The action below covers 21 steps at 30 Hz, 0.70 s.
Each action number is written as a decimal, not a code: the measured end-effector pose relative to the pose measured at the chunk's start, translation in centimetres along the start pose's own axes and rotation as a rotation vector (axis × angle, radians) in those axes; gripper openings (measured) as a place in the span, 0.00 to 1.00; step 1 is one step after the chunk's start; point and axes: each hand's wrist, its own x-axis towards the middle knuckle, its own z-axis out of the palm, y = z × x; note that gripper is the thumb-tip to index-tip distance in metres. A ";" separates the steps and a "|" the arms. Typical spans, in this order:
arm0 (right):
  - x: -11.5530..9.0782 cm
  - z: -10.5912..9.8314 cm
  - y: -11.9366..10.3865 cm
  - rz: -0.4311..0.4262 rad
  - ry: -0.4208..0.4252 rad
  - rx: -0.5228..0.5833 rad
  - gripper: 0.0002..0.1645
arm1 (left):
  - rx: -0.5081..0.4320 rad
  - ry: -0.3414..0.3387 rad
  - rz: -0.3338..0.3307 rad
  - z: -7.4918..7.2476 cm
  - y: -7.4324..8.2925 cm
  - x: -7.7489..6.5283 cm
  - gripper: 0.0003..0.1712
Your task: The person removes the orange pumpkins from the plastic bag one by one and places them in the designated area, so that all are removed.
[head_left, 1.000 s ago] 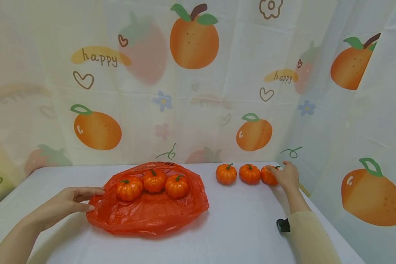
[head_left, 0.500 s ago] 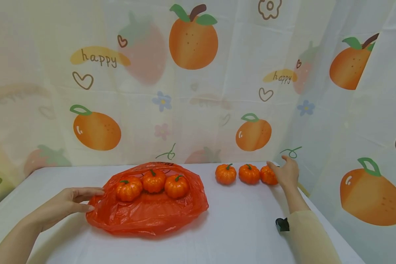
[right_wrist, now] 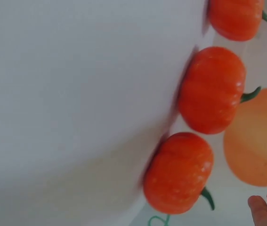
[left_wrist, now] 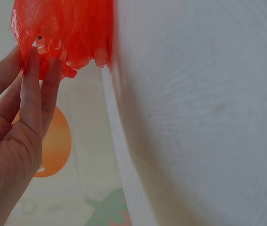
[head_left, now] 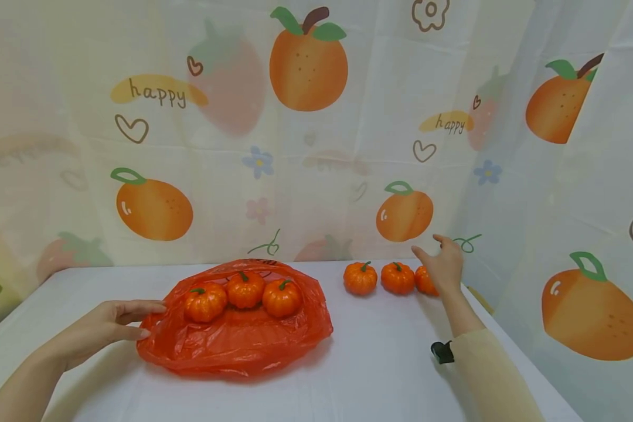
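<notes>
A red plastic bag (head_left: 237, 351) lies on the white table with its mouth spread toward me. Three small orange pumpkins (head_left: 282, 299) with green stems sit inside it. My left hand (head_left: 108, 322) pinches the bag's left edge; the left wrist view shows the thin red film (left_wrist: 76, 28) between its fingers. Right of the bag, three more such pumpkins (head_left: 360, 279) stand in a row at the table's back. My right hand (head_left: 446, 266) holds nothing, thumb and fingers spread, raised over the rightmost pumpkin (right_wrist: 178, 173) and partly hiding it in the head view.
The white table (head_left: 369, 363) ends behind the row at a curtain (head_left: 316, 199) printed with fruit. Another curtain panel hangs along the right side. A small dark object (head_left: 442, 352) shows beside my right sleeve (head_left: 490, 369).
My right hand has risen from beside the rightmost pumpkin and shifted slightly left, fingers spread. That pumpkin stays in its row. The left hand and the bag hold still.
</notes>
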 end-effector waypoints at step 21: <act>-0.5 2.7 -8.4 -0.180 -0.121 0.211 0.37 | -0.003 0.011 -0.015 0.3 0.3 0.1 0.28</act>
